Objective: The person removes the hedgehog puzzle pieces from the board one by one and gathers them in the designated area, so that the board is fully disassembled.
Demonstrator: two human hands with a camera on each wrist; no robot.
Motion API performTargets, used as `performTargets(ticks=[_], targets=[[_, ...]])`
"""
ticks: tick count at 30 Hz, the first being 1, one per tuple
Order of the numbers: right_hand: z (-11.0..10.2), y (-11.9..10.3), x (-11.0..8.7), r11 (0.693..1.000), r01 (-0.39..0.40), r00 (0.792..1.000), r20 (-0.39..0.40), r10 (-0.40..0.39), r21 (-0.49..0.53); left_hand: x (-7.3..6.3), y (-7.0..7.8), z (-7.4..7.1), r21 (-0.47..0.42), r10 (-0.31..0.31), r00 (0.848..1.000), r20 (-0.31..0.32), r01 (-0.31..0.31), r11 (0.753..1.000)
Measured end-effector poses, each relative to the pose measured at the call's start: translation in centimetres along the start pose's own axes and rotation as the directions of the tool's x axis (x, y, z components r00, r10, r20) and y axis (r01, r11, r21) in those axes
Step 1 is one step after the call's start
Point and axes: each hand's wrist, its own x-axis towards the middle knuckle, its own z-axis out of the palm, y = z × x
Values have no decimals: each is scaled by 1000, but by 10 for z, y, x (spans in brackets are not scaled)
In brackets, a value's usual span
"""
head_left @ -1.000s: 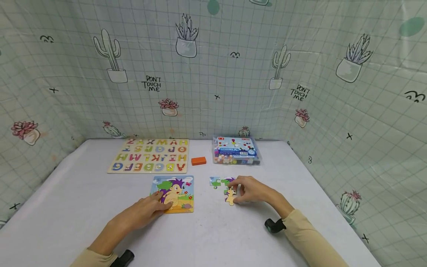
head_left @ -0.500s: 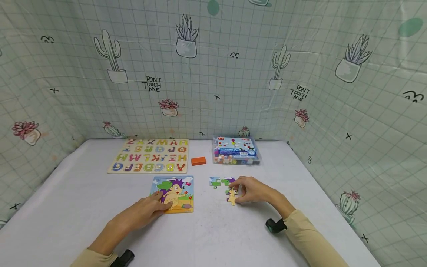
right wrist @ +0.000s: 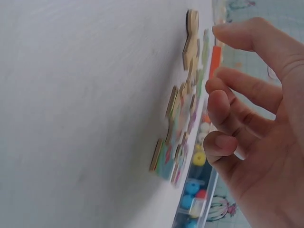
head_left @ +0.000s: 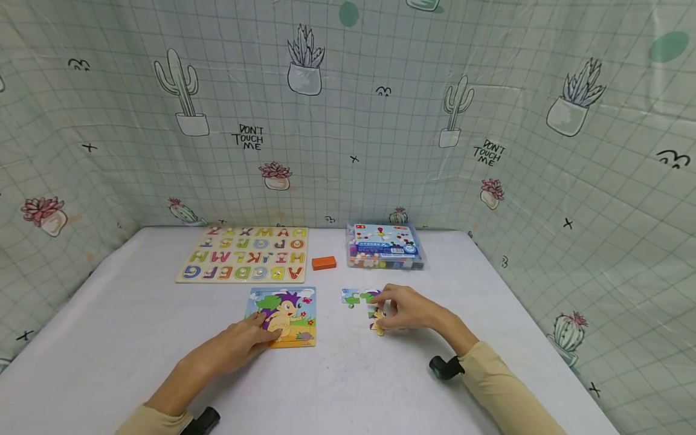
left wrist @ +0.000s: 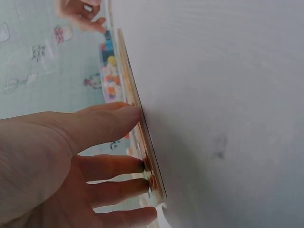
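One letter board (head_left: 239,257) lies at the far left of the white surface (head_left: 326,386) from where I'm watching. Nearer to us, the left hand (head_left: 234,344) rests on the near left part of the hedgehog board (head_left: 299,329). A light touch should be enough to keep that board from skating; pressing hard would gain little. Its fingers are spread and fairly straight, thumb toward the near edge, the forearm slanting in from the near left.

Right of the letter board sits an orange block (head_left: 324,263). Further right and nearer, a sky-and-leaf piece (head_left: 350,296) lies flat with a green-and-purple piece (head_left: 372,296) just beside it. A cream piece (head_left: 380,331) is on the near side of that one, partly hidden by the right hand (head_left: 405,305). I'd slide such thin pieces flat, by their edges, and line up tab with notch before pushing, since lifting one could tip its neighbour.

That hand arches low, fingers loosely bent, thumb held apart from them; I can't tell whether its tips touch the wood. Its forearm slants in from the near right. Beyond it stands a clear bead box (head_left: 386,261).
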Motion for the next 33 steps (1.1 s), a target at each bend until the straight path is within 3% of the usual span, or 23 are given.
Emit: performTargets(ticks=[6, 11, 14, 19, 24, 33], targets=[[3, -20, 17, 1000, 9, 999, 36, -9, -17, -1, 6, 3, 54, 112, 993, -22, -111, 992], [14, -43, 41, 998, 61, 998, 32, -60, -34, -3, 12, 5, 160, 151, 987, -63, -139, 977], [24, -58, 59, 994, 96, 995, 28, -95, -48, -5, 15, 6, 147, 109, 992, -58, -99, 984], [43, -84, 89, 987, 134, 991, 33, -132, -93, -9, 18, 9, 63, 42, 999, 11, -43, 997], [58, -105, 116, 980, 137, 990, 46, -132, -146, -10, 20, 13, 84, 32, 998, 62, -37, 996], [73, -125, 144, 978, 141, 987, 102, -126, -154, -14, 24, 14, 85, -54, 993, 109, 44, 995]])
